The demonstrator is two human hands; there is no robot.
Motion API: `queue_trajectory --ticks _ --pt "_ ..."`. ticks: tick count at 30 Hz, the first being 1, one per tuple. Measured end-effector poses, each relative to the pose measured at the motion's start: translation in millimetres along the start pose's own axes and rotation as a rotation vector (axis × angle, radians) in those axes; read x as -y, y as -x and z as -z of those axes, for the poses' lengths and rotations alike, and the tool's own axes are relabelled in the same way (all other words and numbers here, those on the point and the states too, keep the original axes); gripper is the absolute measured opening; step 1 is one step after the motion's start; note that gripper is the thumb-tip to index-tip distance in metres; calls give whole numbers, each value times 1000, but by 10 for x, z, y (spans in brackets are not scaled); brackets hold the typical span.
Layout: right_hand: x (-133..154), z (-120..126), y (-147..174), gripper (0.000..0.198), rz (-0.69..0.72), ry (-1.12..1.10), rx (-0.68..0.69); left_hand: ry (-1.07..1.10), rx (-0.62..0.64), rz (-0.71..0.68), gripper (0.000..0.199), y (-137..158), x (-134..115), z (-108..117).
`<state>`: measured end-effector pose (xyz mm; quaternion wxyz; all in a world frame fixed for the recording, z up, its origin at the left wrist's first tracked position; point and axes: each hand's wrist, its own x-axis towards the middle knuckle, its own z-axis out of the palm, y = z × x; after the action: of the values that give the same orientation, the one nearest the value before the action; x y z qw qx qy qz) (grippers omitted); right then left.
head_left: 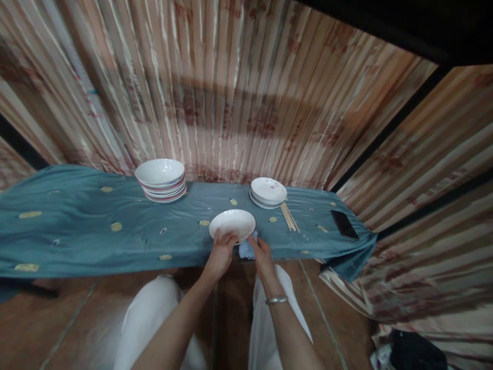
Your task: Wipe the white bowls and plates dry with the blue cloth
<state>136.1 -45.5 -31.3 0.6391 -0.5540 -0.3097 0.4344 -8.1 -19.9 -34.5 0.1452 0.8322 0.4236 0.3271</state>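
Observation:
A white plate [231, 222] with a thin dark rim is tilted up at the front edge of the cloth-covered table. My left hand [223, 250] grips its near left side, fingers lying over the inner surface. At the plate's lower right rim, my right hand [262, 253] is closed on a light blue cloth [246, 250], which hangs partly below the plate. Whether the right fingers also pinch the rim is hard to see. A silver bracelet [276, 300] circles my right wrist.
A stack of white bowls [160, 177] with red bands stands at the back left. Farther right are stacked floral plates [268, 191], several wooden chopsticks [288, 217] and a black phone [344, 224]. Pleated curtains [231, 92] hang behind the green tablecloth [88, 226]; dark poles frame the sides.

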Motion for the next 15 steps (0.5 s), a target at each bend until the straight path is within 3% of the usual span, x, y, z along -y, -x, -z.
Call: queue_trajectory --ticks 9,12,15 --pt "38 289 -83 51 142 102 -162 11 34 26 43 14 101 -69" --pt "89 334 -106 50 238 266 -132 12 36 60 44 45 120 -59" --pt "133 290 -145 47 298 492 -90 73 -59 148 54 99 175 -29"
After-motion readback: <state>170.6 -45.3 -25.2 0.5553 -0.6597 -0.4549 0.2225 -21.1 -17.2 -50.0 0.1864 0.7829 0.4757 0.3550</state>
